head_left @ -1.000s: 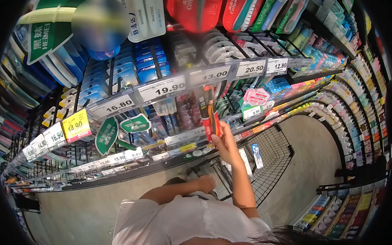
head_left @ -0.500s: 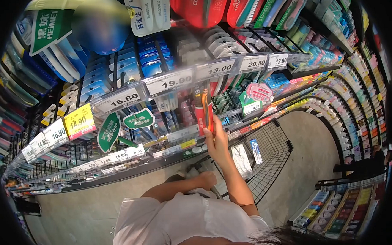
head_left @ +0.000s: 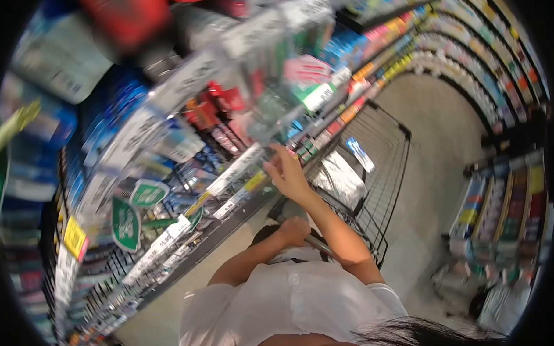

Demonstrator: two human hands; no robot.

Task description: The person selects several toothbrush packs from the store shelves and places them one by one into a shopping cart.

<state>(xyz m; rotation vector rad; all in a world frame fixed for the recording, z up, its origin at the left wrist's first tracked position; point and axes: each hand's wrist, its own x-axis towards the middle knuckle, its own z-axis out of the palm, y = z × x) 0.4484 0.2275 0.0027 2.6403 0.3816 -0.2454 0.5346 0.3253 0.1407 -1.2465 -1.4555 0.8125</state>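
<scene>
No text reads with certainty; blur smears it. Figures run together on the white price tags [head_left: 254,36] above and left of the right hand [head_left: 289,174] and the yellow tag [head_left: 75,238] farther left, as does lettering on the green signs [head_left: 126,224] to its left and the pink sign [head_left: 308,70] above.

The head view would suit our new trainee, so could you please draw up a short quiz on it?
1. True or false: a silver package lies inside the shopping cart.
2. What is the left hand closed on? (a) a bottle (b) the cart handle (c) a green sign
3. Where is the right hand, and can you tell whether it holds anything?

Key:
1. True.
2. b.
3. Raised at the shelf, beside a white price strip; the blur hides whether it holds anything.
</scene>
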